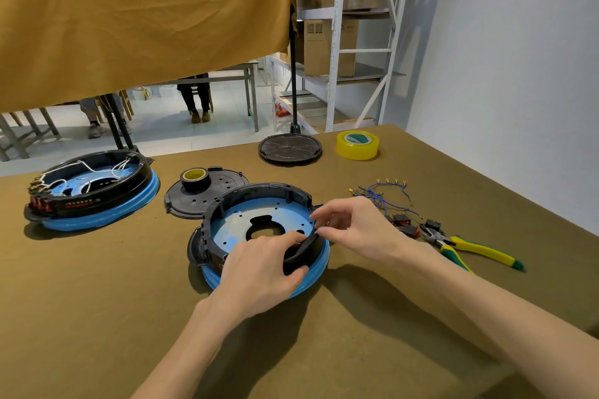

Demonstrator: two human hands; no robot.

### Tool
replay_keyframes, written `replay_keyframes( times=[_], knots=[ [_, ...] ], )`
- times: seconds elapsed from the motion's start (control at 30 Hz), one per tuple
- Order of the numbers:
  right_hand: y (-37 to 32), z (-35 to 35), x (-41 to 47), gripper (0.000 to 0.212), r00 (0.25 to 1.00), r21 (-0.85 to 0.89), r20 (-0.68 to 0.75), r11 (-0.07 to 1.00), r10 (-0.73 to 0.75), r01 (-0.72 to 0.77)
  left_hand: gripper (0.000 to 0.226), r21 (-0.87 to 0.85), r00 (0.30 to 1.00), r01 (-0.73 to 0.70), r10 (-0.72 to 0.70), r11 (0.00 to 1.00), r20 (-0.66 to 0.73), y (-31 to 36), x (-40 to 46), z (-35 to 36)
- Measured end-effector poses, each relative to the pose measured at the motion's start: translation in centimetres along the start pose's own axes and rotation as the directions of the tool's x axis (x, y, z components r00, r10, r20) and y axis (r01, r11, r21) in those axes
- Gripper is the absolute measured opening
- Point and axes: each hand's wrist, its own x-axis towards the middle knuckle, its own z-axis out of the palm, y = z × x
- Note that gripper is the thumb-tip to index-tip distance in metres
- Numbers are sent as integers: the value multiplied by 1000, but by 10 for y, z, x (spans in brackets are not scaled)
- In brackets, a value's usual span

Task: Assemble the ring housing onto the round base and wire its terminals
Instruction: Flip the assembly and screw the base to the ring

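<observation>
Near the middle of the brown table (97, 317) sits the round base (259, 215), blue-wrapped, with the black ring housing (275, 193) seated on it. Left hand (259, 272) has its fingers curled over the ring's near rim, gripping it, and right hand (353, 227) pinches the same rim just to the right. Off to the right lie blue wires (382, 194) with terminals, a few red switches (403, 225) and yellow-green pliers (470, 244). Far left there's a second unit (94, 191), already wired. A black tape roll (193, 179) rests on a black disc (227, 186) just behind the base, yellow tape (357, 144) farther back.
</observation>
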Motion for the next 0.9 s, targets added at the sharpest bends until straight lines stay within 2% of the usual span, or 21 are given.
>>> replay_keyframes(
  times=[0.3,0.43,0.5,0.63,0.77,0.9],
  knots=[
    [-4,-4,9,11,996,-41,88,999,-11,15,51,20,1000,-3,4,1000,-30,0,0,1],
    [-3,-4,-1,27,997,-50,22,996,-72,73,51,9,999,-7,8,1000,-34,-1,-1,1],
    [-1,-3,-8,29,991,-144,3,981,-132,131,50,6,999,-6,6,1000,-34,-2,-1,1],
    [-4,4,-20,20,968,-385,53,889,-247,248,50,4,1000,-8,8,1000,-25,-1,-1,2],
    [-7,-3,-16,17,971,-356,39,905,-236,234,51,0,999,-31,31,1000,-40,1,-2,1],
    [-8,3,-20,16,939,-546,69,775,-338,319,75,56,993,-78,83,995,-82,4,-3,0]
  ],
)
